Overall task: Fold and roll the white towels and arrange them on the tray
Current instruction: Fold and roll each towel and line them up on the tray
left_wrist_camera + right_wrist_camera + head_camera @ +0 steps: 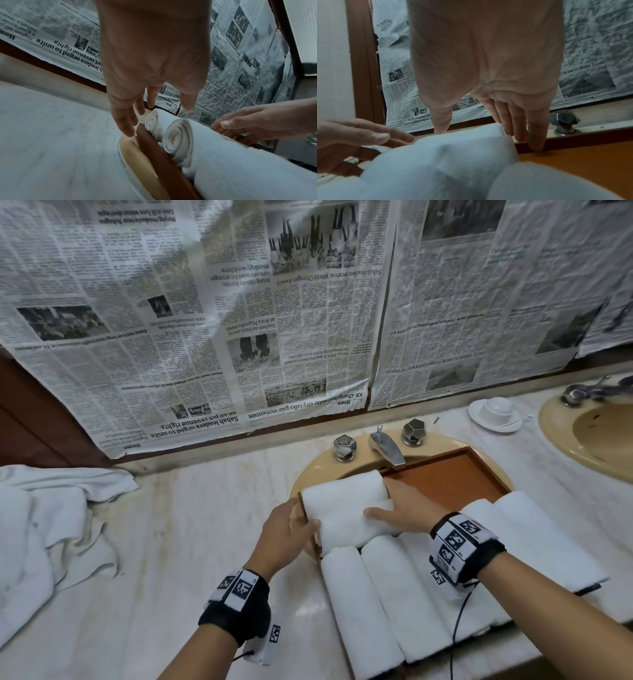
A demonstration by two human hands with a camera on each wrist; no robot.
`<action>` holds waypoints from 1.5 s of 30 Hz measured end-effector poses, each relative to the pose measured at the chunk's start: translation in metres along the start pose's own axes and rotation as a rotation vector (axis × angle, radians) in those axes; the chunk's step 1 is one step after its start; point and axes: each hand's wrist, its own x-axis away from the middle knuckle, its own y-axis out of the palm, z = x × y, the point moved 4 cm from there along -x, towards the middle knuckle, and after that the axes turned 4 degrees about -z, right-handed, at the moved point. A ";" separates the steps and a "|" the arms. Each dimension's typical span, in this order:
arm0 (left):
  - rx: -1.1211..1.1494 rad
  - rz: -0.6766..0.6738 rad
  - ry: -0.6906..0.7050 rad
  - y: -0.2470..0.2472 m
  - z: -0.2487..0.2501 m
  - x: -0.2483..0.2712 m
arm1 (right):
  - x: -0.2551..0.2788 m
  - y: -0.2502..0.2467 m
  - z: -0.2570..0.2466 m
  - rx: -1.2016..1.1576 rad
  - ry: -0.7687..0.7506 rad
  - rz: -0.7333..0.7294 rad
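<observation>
Both hands are seating rolled towels crosswise at the far left end of the wooden tray point(455, 474), which is lying across the basin point(308, 470) under the tap point(387, 448), presumably to give a level work surface. The left hand point(291, 529) is bracing the tray's left wall, fingers straight and slightly spread, thumb touching the near crosswise roll point(346, 529). The right hand point(402, 511) is lying flat against the rolls' right end, fingers straight and close together, the little fingertip point(537, 146) touching the tray floor. Neither hand is clamping anything; this looks like squaring the ends. A second crosswise roll point(342, 489) is sitting behind the first. Four lengthwise rolls point(363, 604) are filling the near end. Unfolded towels point(44, 535) are waiting on the counter at left.

Newspaper point(239, 320) is covering the wall, hung upside down. Legible headlines: "Sabah leaders urged to unite on 40 pct revenue rights" and "KK-Changchun sister-city talks gain momentum". Smaller print is probably unreadable here.
</observation>
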 end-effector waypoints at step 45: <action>-0.372 0.456 -0.400 -0.392 -0.317 0.067 | -0.148 0.257 -0.509 0.210 -0.642 -0.068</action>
